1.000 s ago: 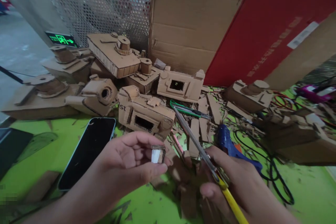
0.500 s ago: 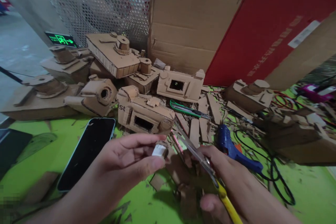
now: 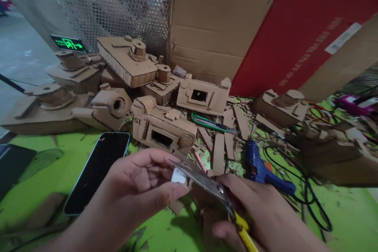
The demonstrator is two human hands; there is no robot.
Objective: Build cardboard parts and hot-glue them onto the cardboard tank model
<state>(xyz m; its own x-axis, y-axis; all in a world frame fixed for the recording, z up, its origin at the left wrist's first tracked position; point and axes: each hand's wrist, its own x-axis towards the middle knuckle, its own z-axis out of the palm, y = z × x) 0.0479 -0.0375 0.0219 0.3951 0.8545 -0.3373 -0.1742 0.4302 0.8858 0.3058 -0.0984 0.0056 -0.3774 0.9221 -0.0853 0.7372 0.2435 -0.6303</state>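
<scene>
Between its thumb and fingers, my left hand [image 3: 141,183] pinches a small cardboard piece [image 3: 178,175] with a white face. My right hand [image 3: 251,201] is wrapped round yellow-handled scissors [image 3: 206,177]. Their metal blades reach left across the top of the piece, and the tips lie by my left fingers. Whether the blades touch the piece I cannot tell. Just beyond my hands stands a cardboard camera model [image 3: 162,128] with a dark rectangular window.
A phone [image 3: 99,173] lies left on the green table [image 3: 97,232]. Cardboard strips and scraps surround a green utility knife [image 3: 212,123]. On the right are a blue glue gun [image 3: 262,169] and its looping black cord. More cardboard models [image 3: 130,63] are stacked behind.
The scissors have swung left and their blades now lie over the small piece. My right hand has moved slightly left with them; my left hand keeps its pinch.
</scene>
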